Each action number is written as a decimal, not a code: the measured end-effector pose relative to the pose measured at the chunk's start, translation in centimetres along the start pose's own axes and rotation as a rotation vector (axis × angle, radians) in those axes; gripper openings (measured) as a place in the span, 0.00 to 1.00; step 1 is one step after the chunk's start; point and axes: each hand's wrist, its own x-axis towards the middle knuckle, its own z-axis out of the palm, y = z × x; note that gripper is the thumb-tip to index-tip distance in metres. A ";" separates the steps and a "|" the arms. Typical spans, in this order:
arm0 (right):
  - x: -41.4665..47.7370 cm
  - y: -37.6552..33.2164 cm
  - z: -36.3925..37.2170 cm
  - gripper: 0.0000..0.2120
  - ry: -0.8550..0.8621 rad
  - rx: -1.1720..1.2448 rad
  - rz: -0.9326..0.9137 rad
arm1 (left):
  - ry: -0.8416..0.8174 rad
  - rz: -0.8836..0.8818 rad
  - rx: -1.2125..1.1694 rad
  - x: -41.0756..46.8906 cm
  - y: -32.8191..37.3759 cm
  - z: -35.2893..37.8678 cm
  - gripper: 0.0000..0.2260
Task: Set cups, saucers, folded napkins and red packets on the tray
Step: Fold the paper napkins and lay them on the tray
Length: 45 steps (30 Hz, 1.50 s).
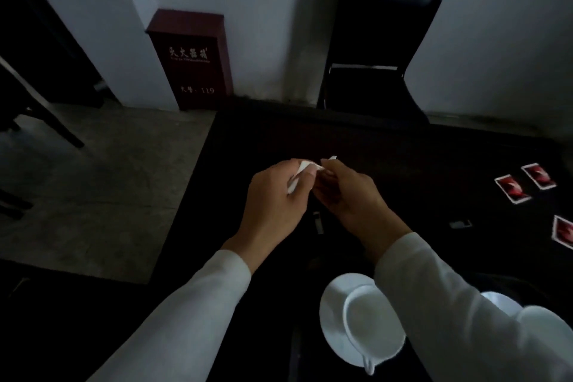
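Above the dark table, my left hand and my right hand meet and both pinch a small white napkin, most of it hidden between the fingers. Close to me a white cup sits on a white saucer. A second white dish peeks out from behind my right sleeve. Three red packets lie on the table at the right: one, another just beyond it, and a third cut off by the frame edge. The tray cannot be made out in the dark.
A dark chair stands against the wall behind the table. A red fire-extinguisher box sits on the floor at the left. Two small dark items lie on the table. The table's left edge borders grey floor.
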 end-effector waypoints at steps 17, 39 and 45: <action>-9.1 -1.0 -14.2 0.08 -0.159 0.092 -0.141 | -0.079 -0.379 -0.615 -4.6 14.5 3.7 0.09; -18.9 6.6 -23.3 0.08 0.032 -0.238 -0.532 | -0.101 -0.678 -0.657 -20.8 10.4 2.8 0.10; -20.7 11.3 -24.0 0.05 0.009 -0.306 -0.415 | -0.059 -0.709 -0.518 -26.0 7.6 2.4 0.11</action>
